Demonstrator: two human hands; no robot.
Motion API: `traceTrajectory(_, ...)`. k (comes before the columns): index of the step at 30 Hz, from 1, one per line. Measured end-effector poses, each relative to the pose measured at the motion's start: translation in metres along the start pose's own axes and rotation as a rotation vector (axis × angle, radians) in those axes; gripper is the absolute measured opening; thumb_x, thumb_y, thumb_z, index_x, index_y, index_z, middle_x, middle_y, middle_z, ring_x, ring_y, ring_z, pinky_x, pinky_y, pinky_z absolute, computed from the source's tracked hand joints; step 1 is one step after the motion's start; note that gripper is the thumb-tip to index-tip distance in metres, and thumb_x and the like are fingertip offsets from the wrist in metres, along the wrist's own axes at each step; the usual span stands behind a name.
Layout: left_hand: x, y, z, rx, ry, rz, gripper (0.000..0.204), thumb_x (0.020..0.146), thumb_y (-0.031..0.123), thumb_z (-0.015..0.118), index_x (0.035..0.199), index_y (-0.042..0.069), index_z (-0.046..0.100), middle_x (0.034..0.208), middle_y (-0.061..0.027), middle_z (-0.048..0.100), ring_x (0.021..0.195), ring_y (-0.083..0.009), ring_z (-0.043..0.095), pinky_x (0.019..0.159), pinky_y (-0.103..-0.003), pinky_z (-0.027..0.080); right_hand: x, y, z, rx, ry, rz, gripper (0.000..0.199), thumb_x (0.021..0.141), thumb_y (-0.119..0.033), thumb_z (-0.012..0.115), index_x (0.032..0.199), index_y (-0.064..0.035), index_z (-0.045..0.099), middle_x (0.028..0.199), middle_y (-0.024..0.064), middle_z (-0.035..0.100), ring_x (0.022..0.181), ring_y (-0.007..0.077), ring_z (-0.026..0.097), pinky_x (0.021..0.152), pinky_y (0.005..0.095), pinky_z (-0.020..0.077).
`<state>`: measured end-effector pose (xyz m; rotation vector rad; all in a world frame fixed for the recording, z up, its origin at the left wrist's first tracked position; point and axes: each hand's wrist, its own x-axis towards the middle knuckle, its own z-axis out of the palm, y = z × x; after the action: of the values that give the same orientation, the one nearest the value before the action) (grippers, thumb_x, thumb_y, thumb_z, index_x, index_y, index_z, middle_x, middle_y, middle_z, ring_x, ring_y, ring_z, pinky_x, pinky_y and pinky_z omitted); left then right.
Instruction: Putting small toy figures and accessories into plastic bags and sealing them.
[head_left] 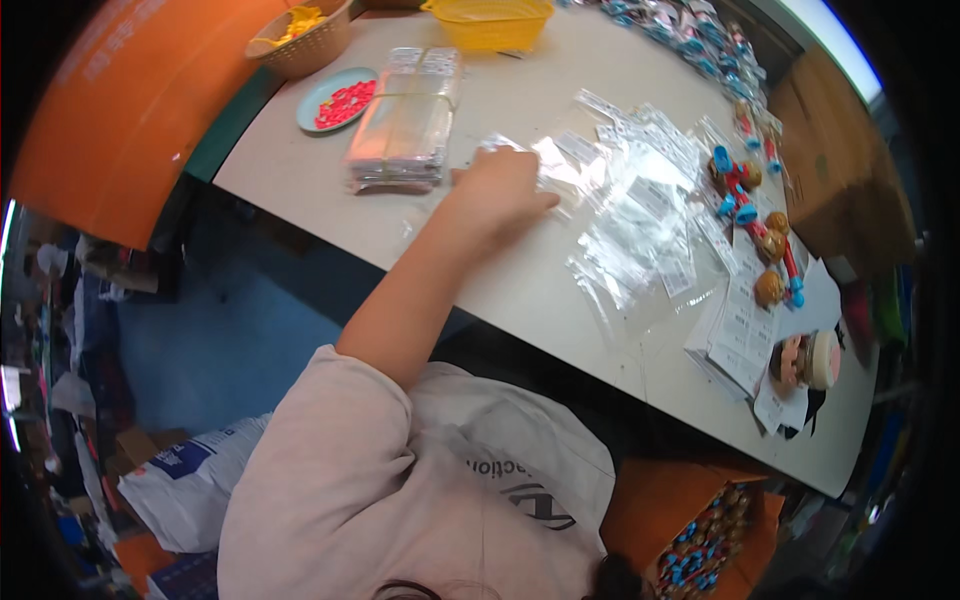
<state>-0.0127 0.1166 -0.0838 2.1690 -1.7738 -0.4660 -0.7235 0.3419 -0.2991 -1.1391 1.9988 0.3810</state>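
Note:
My left hand (505,195) reaches over the white table, palm down, slightly blurred. Its thumb points to the right, while the other fingers bend down out of sight, so their grip cannot be made out. Clear plastic bags (500,145) lie just past the knuckles. To the right spreads a loose heap of clear plastic bags (640,215), some with white printed labels. On the left stands a bundled stack of clear bags (405,120), tied with a band. My right hand is out of the picture.
Pink-red pieces fill a pale dish (312,92) near a tan basket (330,50) and a yellow basket (500,30). Right: red-and-blue toys with brown balls (768,288), paper sheets (735,335), a jar (822,360), a cardboard box (830,150). Below the table edge: an open carton (640,495) of toys.

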Motion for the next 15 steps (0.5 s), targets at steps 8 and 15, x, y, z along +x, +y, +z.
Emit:
traceTrajectory(8, -0.008, -0.014, -0.014, -0.013, -0.056, -0.116, 0.066, 0.077, 0.046, 0.068, 0.117, -0.005, 0.059, 0.109, -0.0262, 0.063, 0.099, -0.0353, 0.063, 0.088, -0.039, 0.049, -0.136, 0.008, -0.020, 0.810, 0.291, 0.132, 0.053, 0.074, -0.041, 0.075, 0.108, -0.0069, 0.053, 0.096, 0.0046, 0.060, 0.083, 0.0167, 0.057, 0.062, 0.0357, 0.0459)
traceTrajectory(15, 0.024, 0.019, 0.004, -0.166, -0.061, -0.021, 0.068, 0.078, 0.048, 0.068, 0.118, -0.005, 0.058, 0.109, -0.0256, 0.063, 0.100, -0.0338, 0.063, 0.087, -0.038, 0.048, -0.258, -0.025, -0.127, 0.761, 0.779, -0.239, 0.046, 0.082, -0.029, 0.069, 0.117, -0.0041, 0.051, 0.099, 0.0041, 0.056, 0.084, 0.0135, 0.056, 0.074, 0.0293, 0.0460)
